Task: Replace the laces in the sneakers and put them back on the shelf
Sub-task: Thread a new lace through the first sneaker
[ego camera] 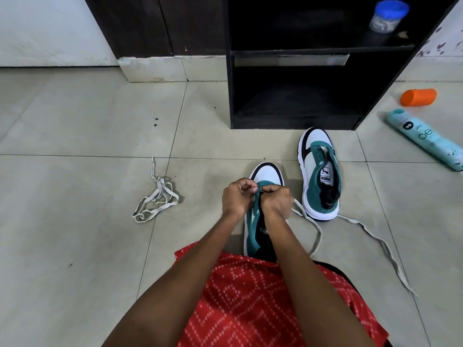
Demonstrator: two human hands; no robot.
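Red patterned cloth (250, 301) covered the person's lap nearest the camera. The near sneaker (266, 175) lay with its heel against that lap and its toe pointing away, likely so both forearms could reach the eyelets squarely. Over the front eyelets the left hand (236, 197) was curled, pinching what looked like the pale tip of the lace (321, 232). The right hand (276, 201), also curled, pinched the teal eyelet edge, seemingly to steady it for threading. Slack lace ran out from under the right hand, looped on the floor tiles (75, 246) and trailed off rightward past the heel of the second sneaker (319, 171), which stood unlaced just beside the first. Well apart to the left, a bundled lace (156, 200) lay heaped, probably the one removed. Beyond the shoes the black shelf (295, 122) stood with its lowest bay open toward the person, and a strip of tile between gave room to slide both sneakers in. A spray can (426, 139) and an orange container (418, 96) lay to the shelf's right, and a blue-lidded jar (388, 17) sat on its upper board.
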